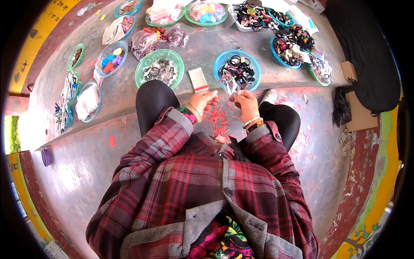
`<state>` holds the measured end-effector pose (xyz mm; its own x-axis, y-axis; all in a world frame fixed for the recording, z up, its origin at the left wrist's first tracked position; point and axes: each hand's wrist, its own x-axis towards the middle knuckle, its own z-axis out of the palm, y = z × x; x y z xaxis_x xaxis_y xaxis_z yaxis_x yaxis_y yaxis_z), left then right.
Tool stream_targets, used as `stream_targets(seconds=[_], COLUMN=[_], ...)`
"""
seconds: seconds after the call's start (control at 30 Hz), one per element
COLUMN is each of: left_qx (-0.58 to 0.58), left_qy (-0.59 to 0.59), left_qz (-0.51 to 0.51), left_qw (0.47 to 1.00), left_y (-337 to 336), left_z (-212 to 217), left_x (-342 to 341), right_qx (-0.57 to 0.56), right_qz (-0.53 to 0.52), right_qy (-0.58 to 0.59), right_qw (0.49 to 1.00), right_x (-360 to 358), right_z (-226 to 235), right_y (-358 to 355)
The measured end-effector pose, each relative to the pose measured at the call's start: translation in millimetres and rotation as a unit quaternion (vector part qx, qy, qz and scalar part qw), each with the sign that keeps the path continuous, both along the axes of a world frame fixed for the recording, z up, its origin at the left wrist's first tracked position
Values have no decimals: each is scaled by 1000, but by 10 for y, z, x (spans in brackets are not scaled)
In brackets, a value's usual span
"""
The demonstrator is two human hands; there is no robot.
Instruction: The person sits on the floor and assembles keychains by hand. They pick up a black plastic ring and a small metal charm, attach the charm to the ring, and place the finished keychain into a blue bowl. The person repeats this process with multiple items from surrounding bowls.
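My left hand (pixel 202 102) and my right hand (pixel 246 102) are raised close together above my knees. Between them they pinch a small clear plastic bag (pixel 228 84) with dark pieces inside. The left fingers hold its left edge and the right fingers its lower right. Just beyond the bag stands a blue bowl (pixel 221 62) full of black rings and hair ties. A small stack of clear bags with a red strip (pixel 198 80) lies on the step left of that bowl.
A green bowl (pixel 143 70) of dark and clear pieces sits left of the bag stack. Several more green and blue bowls of coloured trinkets line the concrete step. Red strips litter the ground between my feet (pixel 220 118). A black cloth (pixel 366 52) lies at right.
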<state>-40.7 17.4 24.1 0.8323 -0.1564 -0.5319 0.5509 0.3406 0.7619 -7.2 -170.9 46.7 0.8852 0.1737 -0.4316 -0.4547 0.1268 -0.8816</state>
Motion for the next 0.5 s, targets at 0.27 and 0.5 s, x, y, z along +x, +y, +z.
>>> stream_targets(seconds=[0.27,0.5], left_qx=[-36,-87], left_qy=[-25,-11], left_qz=[24,44], left_qw=[999,995], left_y=[-125,-55], left_z=[28,9], left_x=[-32,6], right_qx=[76,-48], right_qz=[94,194], right_qy=[51,-14], right_qw=[991,980], right_x=[-131,-162], right_z=[54,7], right_y=[111,123])
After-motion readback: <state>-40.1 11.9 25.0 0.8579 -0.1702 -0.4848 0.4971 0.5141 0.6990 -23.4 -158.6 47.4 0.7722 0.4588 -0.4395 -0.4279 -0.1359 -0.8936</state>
